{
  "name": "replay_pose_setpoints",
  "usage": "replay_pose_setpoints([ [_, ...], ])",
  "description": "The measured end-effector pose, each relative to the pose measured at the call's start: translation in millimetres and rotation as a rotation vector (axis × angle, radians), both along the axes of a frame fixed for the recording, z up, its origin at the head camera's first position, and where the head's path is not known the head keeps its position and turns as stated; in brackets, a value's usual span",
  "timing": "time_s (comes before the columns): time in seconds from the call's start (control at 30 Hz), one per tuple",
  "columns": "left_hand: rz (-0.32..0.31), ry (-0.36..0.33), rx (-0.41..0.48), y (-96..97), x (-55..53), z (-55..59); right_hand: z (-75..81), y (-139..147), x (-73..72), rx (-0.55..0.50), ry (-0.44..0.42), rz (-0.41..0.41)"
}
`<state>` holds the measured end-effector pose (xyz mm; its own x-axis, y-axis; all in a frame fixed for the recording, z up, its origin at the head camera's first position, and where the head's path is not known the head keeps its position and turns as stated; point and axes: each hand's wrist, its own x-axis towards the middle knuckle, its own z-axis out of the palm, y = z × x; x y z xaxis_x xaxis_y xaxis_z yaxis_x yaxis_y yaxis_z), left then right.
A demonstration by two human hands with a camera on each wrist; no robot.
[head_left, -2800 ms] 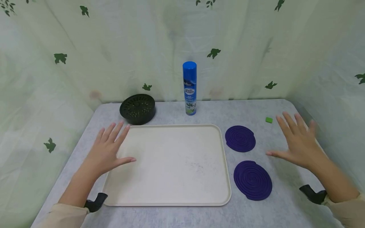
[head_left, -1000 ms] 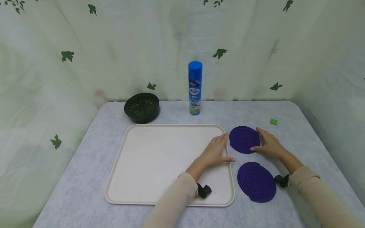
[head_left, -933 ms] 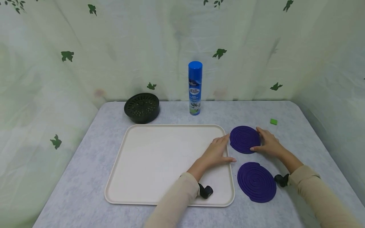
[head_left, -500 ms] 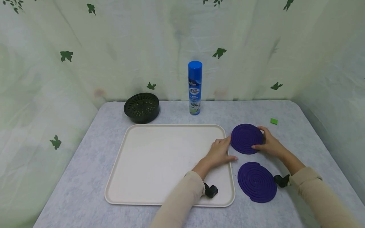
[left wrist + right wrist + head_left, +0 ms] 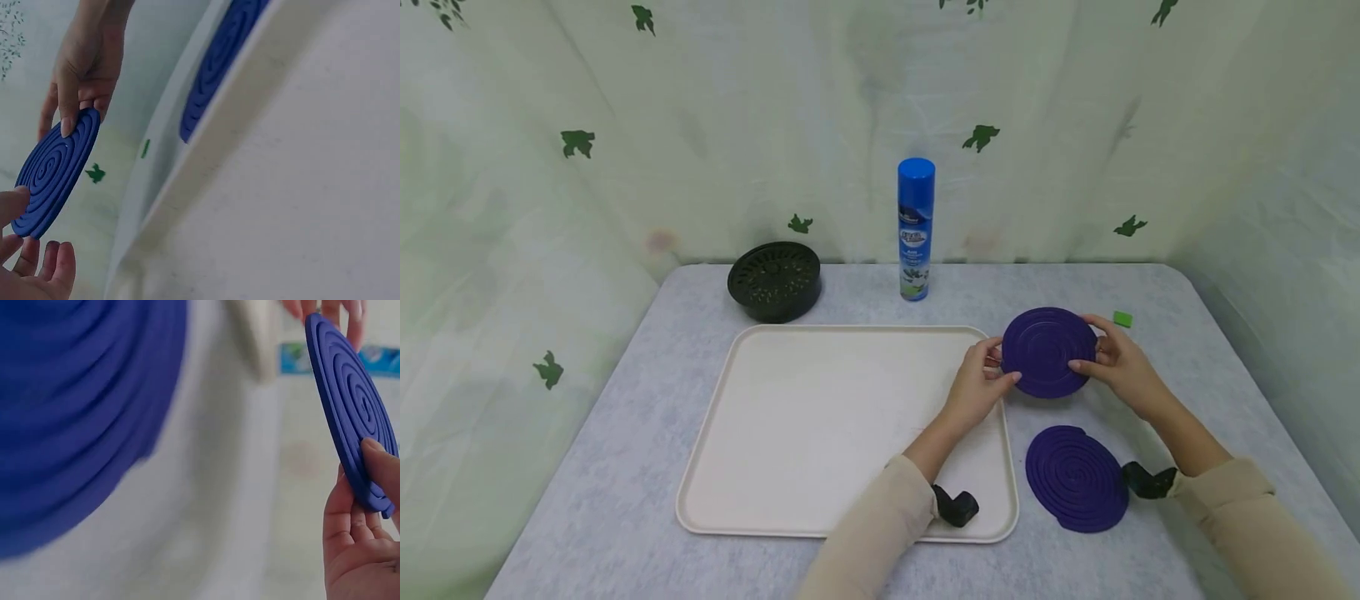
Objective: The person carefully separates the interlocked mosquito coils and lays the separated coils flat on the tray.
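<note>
A round purple spiral trivet [image 5: 1047, 354] is held up off the table, tilted, between both hands. My left hand [image 5: 974, 385] pinches its left edge, thumb in front and fingers behind. On the opposite edge my right hand [image 5: 1126, 375] grips it, thumb across the spiral face. The left wrist view shows the held trivet [image 5: 53, 172] nearly edge-on, and so does the right wrist view, where its grooved face [image 5: 353, 394] is plain. A second purple spiral trivet [image 5: 1077, 479] lies flat on the table below the hands.
A large cream tray [image 5: 835, 433] lies under my left forearm. At the back stand a dark perforated round bowl [image 5: 775, 283] and a blue spray can [image 5: 915, 233]. A small green piece [image 5: 1122, 319] lies beyond my right hand. Curtains hang behind the grey table [image 5: 610, 467].
Both hands came in from above the tray and the right side to the farther trivet. The right hand tilted it up, the left took its other edge, and it rose off the table.
</note>
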<state>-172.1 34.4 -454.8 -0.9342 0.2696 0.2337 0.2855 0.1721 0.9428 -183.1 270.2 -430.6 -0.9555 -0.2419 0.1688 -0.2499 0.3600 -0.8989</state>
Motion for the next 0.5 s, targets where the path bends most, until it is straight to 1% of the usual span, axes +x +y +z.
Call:
replay_pose_setpoints([
  [0.03, 0.008, -0.024, 0.074, -2.1, 2.6, 8.2, 4.2, -3, 1.7, -0.049, 0.005, 0.016],
  [0.1, 0.022, -0.049, 0.195, -8.2, 8.8, 25.8, 14.2, -12, 6.0, -0.138, 0.014, 0.045],
  [0.17, 0.016, -0.061, 0.287, -16.7, 15.4, 42.6, 24.2, -23, 11.1, -0.193, 0.034, 0.060],
  [0.23, 0.006, -0.071, 0.356, -26.4, 21.6, 57.8, 32.3, -35, 16.6, -0.227, 0.044, 0.060],
  [0.27, -0.004, -0.061, 0.381, -31.2, 22.3, 59.6, 35.6, -40, 19.5, -0.241, 0.046, 0.059],
  [0.33, -0.029, -0.060, 0.419, -41.3, 22.8, 60.5, 39.0, -51, 24.0, -0.288, 0.055, 0.082],
  [0.4, -0.051, -0.069, 0.443, -52.1, 22.2, 59.0, 39.8, -61, 28.2, -0.334, 0.059, 0.110],
  [0.5, -0.084, -0.081, 0.433, -69.6, 22.2, 55.4, 37.7, -74, 33.4, -0.387, 0.065, 0.152],
])
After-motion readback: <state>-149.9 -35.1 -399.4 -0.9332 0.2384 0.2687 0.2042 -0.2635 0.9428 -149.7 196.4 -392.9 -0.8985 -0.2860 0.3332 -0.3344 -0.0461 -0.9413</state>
